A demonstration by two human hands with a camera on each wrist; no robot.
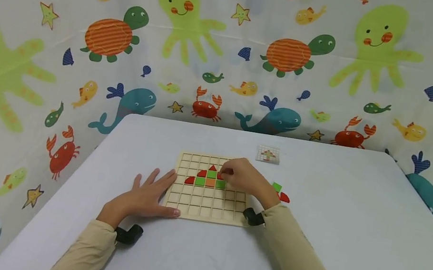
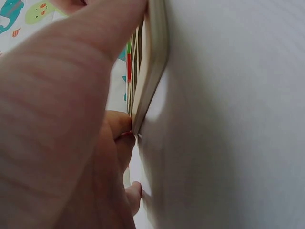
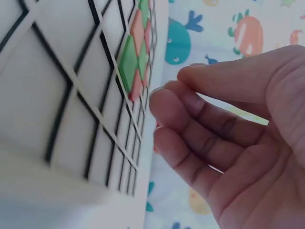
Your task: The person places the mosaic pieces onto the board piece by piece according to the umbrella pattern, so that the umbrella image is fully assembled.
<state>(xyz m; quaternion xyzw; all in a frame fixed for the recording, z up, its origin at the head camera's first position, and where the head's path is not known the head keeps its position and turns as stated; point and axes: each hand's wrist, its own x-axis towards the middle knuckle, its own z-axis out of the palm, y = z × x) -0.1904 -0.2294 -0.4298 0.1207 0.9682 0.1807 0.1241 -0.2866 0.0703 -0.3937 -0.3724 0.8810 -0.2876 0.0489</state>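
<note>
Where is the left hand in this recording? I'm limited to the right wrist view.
Observer: The head view shows the left hand at the left edge of the board, its thumb at the near left corner.
Operator: Is anything lying to the right of the board?
Observer: Yes, a loose green piece lies on the table there.
Operator: And on the board's far side?
Observer: A small patterned card lies beyond it, toward the right.
</note>
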